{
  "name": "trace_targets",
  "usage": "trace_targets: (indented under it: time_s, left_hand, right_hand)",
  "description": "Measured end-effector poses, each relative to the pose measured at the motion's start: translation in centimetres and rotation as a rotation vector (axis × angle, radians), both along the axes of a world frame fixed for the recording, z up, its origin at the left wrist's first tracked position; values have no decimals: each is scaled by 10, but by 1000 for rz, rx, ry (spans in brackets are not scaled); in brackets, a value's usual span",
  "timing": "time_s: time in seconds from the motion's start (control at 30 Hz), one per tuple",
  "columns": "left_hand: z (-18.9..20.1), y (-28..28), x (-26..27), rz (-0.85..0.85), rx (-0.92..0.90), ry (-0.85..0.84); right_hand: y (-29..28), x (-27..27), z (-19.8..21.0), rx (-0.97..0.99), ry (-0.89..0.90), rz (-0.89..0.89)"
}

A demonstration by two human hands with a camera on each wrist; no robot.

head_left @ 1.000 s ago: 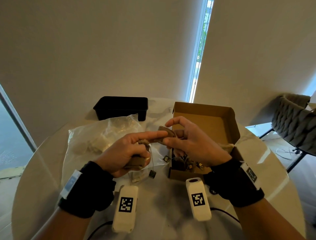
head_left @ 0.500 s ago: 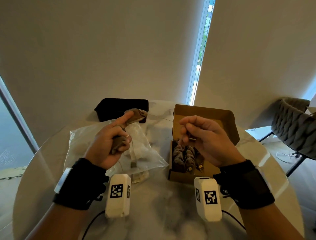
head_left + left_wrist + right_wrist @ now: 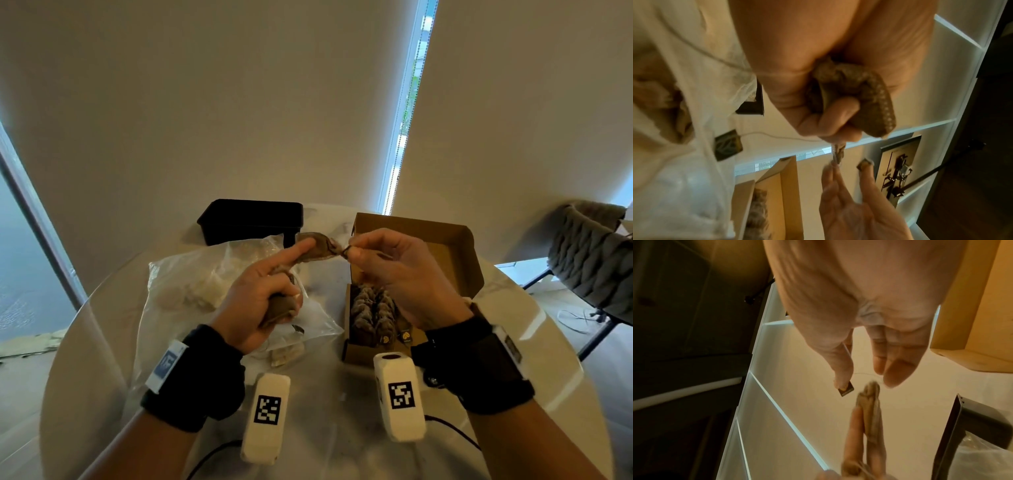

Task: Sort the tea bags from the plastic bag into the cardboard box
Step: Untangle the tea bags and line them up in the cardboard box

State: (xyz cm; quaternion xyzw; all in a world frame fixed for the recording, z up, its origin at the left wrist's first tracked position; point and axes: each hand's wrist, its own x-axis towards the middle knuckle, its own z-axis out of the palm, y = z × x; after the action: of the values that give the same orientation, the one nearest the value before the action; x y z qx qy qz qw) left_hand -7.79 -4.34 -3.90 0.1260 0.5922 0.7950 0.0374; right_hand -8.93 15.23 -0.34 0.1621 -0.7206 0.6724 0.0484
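Observation:
My left hand (image 3: 270, 291) grips a bunch of brown tea bags (image 3: 849, 97) in its curled fingers. One tea bag (image 3: 317, 248) lies along its straight index finger. My right hand (image 3: 387, 270) pinches that tea bag's tip (image 3: 836, 155), and a small dark tag (image 3: 846, 390) on a thin string sits at its thumb. Both hands hover between the plastic bag (image 3: 205, 284) on the left and the open cardboard box (image 3: 459, 246) on the right. Several tea bags (image 3: 373, 308) stand in rows in the box's near end. More pale tea bags show inside the plastic bag.
A black tray (image 3: 250, 219) stands at the back of the round marble table (image 3: 325, 428). A loose tea bag (image 3: 286, 354) lies at the plastic bag's near edge. A grey chair (image 3: 596, 263) stands off to the right. A cable (image 3: 212, 452) trails across the table's front.
My right hand has moved left from above the box to the tea bag on my left index finger and taken its tip. My left hand has shifted slightly right.

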Motion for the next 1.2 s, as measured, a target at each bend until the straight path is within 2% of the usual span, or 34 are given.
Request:
trace_targets:
  time_s: [0.13,0.27,0.4,0.53,0.6,0.77,0.9,1.1,1.2]
  left_hand:
    - [0,9,8,-125,-31,8]
    - [0,14,12,-145,-73,-16]
    - [2,15,13,-82,-115,-66]
    - [0,16,6,22,-43,-190]
    - [-1,16,3,71,11,-259]
    - [-2,9,-2,152,237,-424]
    - [-2,4,-3,155,362,-441]
    - [0,6,-1,221,344,-386]
    - [1,7,-1,227,315,-363]
  right_hand:
    - [-9,-1,0,86,49,-43]
    - [5,2,14,208,75,-132]
    - [46,5,36,668,166,-85]
    - [76,-2,31,1134,95,39]
    - [80,-8,20,1250,64,64]
    - [72,-20,-2,1338,60,88]
    - [68,-25,-10,1381,50,92]
    - [90,-19,7,1248,29,-19]
    - [102,-9,8,1253,-23,11]
